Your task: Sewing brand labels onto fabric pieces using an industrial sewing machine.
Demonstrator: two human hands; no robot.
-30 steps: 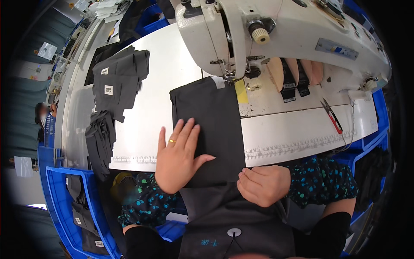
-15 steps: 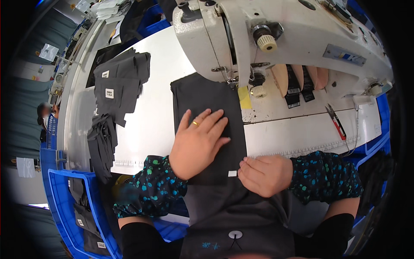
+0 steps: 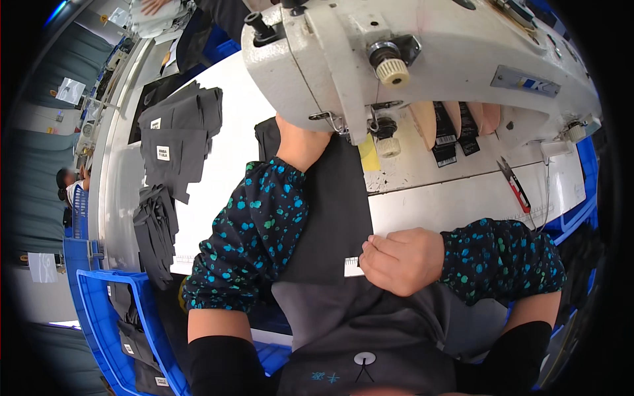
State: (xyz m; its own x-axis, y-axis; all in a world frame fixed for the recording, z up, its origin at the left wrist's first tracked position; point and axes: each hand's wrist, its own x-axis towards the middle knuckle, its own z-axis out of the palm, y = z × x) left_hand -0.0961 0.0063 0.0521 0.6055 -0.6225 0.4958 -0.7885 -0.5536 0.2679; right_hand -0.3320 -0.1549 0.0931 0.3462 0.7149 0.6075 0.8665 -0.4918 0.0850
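Observation:
A dark grey cloth panel (image 3: pixel 333 214) lies on the white sewing table, its far end under the head of the sewing machine (image 3: pixel 310 72). My left hand (image 3: pixel 300 142) rests on the far part of the panel, next to the needle area. Its fingers are hidden behind the machine head. At the panel's near right corner, my right hand (image 3: pixel 403 261) has its fingers closed in a pinch at the cloth's edge. A small white patch with dark marks (image 3: pixel 352 266) shows beside those fingertips; whether it is a label or the table's ruler I cannot tell.
Stacked grey pieces with white labels (image 3: pixel 175 148) and grey strips (image 3: pixel 156 221) lie left. A blue crate (image 3: pixel 142 310) holds more pieces. Thread snips (image 3: pixel 515 185) and black tags (image 3: pixel 446 142) lie right. Another person's hand (image 3: pixel 154 5) touches white material at the back.
My left hand has slid forward from the middle of the panel to beneath the machine head. The right hand stays at the near corner, where more of the white patch shows.

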